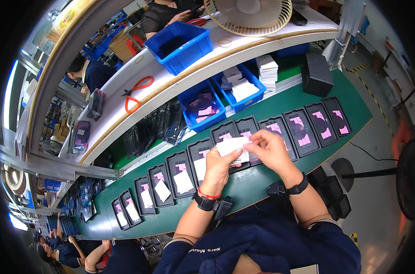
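My left hand (216, 168) grips a small stack of white cards (231, 145), slightly fanned, with the thumb on top. At the stack's right edge, the fingers of my right hand (272, 150) pinch a card's corner. Both hands are above a row of black trays (183, 174) laid along the green table. Pink-and-dark pieces lie in the trays. Toward the left, several trays also have a white card (183, 181) on top; those to the right, such as the tray with pink strips (302, 132), show none. My hands partly cover the middle trays.
Behind the row are a blue bin of pink pieces (203, 107), a blue bin of white packets (244, 90), a white stack (267, 71) and a black box (318, 75). The shelf above bears red-handled scissors (138, 93), an empty-looking blue bin (182, 52) and a fan (248, 16). Other people sit nearby.
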`<control>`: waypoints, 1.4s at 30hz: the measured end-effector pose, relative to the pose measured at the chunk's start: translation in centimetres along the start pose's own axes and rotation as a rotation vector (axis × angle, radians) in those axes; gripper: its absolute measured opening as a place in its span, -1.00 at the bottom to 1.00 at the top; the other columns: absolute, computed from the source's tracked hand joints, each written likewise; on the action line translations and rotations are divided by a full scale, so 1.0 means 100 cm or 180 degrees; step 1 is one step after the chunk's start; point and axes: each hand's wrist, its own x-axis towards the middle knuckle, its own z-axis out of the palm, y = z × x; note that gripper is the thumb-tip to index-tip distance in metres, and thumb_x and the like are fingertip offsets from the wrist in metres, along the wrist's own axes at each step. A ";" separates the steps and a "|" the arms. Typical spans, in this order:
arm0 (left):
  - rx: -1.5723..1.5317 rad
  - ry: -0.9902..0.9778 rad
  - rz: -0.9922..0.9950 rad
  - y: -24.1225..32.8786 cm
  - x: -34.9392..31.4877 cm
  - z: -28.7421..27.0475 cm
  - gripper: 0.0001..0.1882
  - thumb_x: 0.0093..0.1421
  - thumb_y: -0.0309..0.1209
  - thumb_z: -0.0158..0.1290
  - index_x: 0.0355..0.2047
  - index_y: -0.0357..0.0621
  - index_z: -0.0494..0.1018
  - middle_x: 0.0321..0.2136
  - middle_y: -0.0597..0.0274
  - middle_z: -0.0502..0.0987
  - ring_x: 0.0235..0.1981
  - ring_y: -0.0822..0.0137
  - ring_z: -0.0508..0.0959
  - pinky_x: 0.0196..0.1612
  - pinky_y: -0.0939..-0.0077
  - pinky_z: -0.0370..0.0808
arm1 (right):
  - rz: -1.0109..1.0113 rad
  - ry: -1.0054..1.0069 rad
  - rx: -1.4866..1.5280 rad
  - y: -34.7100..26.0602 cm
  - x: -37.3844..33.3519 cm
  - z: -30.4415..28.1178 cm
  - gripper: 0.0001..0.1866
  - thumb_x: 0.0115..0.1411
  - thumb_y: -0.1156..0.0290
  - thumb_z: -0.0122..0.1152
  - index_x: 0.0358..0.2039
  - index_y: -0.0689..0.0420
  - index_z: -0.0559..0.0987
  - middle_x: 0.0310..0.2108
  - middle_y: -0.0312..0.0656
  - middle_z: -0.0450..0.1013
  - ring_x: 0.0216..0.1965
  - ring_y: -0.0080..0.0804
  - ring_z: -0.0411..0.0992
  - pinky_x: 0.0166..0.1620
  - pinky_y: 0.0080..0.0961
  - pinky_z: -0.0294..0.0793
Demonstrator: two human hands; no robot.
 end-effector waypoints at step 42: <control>0.0059 -0.0131 -0.0329 -0.051 0.034 0.109 -0.77 0.20 -0.44 0.02 -0.13 -0.16 0.41 -0.25 0.21 0.54 -0.30 0.37 0.56 -0.37 0.51 0.56 | -0.0151 0.1229 -0.0599 0.044 -0.003 -0.107 -0.79 0.01 0.37 0.31 -0.50 0.26 0.53 -0.58 -0.17 0.48 -0.54 -0.41 0.43 -0.43 -0.50 0.38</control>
